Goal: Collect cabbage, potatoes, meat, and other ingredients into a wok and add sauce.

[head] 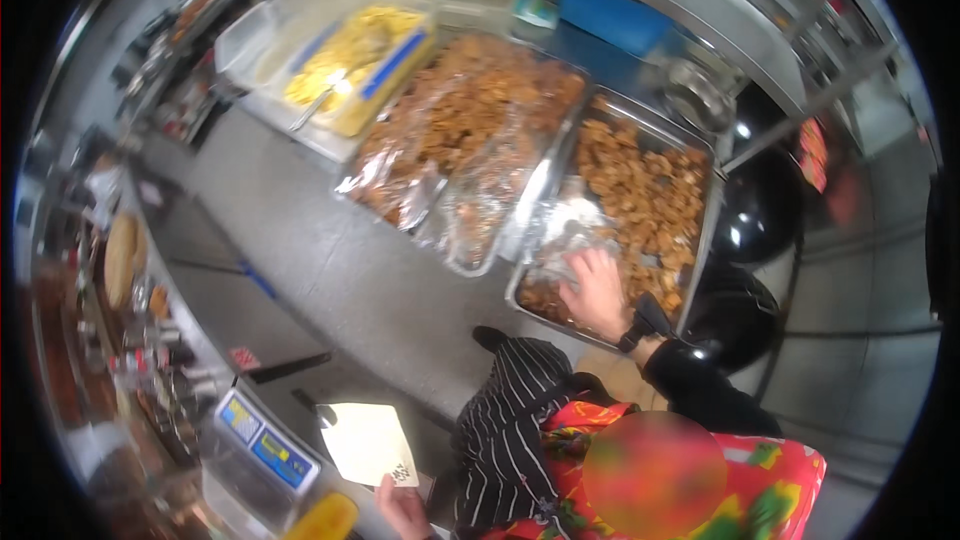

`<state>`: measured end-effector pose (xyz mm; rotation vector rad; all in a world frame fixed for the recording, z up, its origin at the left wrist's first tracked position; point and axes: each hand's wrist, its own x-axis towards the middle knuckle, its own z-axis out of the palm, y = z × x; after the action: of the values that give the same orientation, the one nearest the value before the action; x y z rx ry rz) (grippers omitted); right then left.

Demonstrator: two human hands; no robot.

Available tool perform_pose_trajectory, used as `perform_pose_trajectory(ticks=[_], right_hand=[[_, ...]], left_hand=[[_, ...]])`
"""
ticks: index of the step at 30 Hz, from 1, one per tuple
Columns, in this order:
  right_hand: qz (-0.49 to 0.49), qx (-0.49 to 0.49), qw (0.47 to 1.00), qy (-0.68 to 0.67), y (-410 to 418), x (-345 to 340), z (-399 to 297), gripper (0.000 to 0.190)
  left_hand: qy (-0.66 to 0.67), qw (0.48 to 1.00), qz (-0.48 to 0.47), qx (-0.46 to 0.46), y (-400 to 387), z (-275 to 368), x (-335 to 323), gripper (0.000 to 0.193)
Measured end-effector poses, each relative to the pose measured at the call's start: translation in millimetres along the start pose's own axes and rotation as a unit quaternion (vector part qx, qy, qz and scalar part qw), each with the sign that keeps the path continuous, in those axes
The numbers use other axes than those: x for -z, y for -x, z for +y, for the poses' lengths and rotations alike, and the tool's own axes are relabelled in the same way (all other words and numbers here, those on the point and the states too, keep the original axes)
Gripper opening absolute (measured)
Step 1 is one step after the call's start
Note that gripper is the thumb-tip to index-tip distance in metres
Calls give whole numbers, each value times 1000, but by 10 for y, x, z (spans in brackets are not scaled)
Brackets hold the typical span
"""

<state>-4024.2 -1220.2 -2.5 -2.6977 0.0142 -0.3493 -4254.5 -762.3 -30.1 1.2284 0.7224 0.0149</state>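
My right hand [596, 289], with a black watch on the wrist, reaches over the near left part of a metal tray [514, 292] of browned, fried-looking food pieces [637, 187]. Its fingertips touch crumpled clear plastic film [574, 221]; blur hides whether they grip it. At the lower left, my left hand [401, 506] holds a flat cream-coloured paper sheet or bag [367, 442] by its printed corner. Left of the first tray, a wider metal tray holds similar brown pieces [472, 105] partly covered by clear film.
A clear container of yellow food [360, 67] with a metal utensil stands at the upper left. Black rounded objects [757, 202] line the right side. A blue box [615, 11] and a metal bowl [697, 94] are behind the trays. A plastic container [255, 465] stands lower left.
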Motion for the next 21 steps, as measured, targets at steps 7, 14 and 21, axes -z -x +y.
perform_pose_trajectory(ticks=[7,14,21], right_hand=[[52,-117,991,-47,368,-181,478,22],[-56,143,981,-116,-149,-661,-251,31],[-15,-66,983,173,-33,-816,-177,36]], left_hand=[[192,955,-176,143,-845,495,-1102,47],[87,958,-239,132,-1701,353,-1942,29],[102,940,-283,162,-2386,185,-3327,24]])
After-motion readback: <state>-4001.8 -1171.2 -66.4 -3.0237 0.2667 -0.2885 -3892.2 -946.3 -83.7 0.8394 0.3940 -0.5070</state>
